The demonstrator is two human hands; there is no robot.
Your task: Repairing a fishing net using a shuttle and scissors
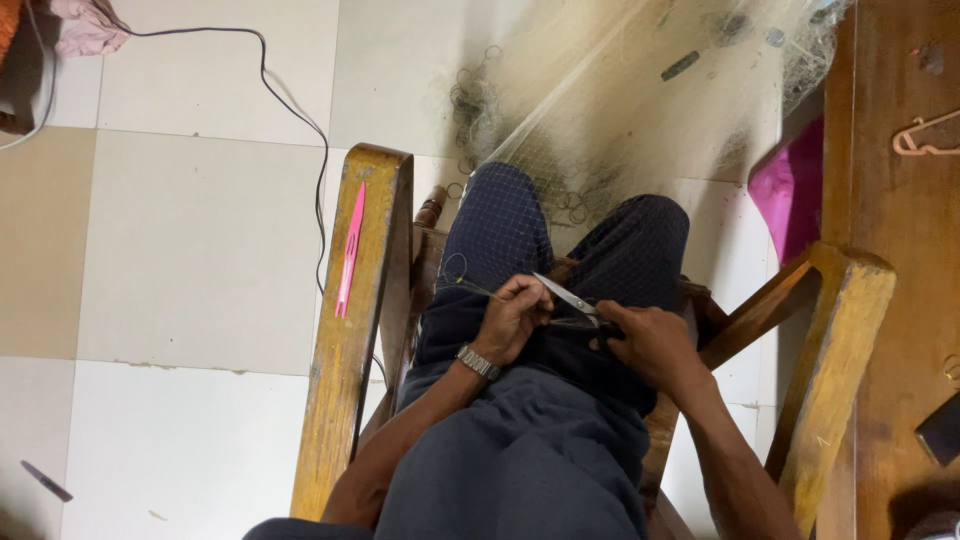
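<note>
Setting: tiled floor (pixel 200 250), seen from above; a seated person in a wooden armchair (pixel 350 330), lap in view.
Left hand (pixel 512 318): closed, pinching net twine on the lap.
Right hand (pixel 650 345): closed around the scissors' handles.
Scissors (pixel 568 297): between the hands, blades slanting far-left toward the left fingers.
Fishing net (pixel 640 110): runs from the knees to far right.

The person is wearing a dark navy top (pixel 520 470) and dark trousers (pixel 500 235) with a fine light check, arms showing bare from the elbow. A silver metal-link wristwatch (pixel 478 362) is sitting on the left wrist.
</note>
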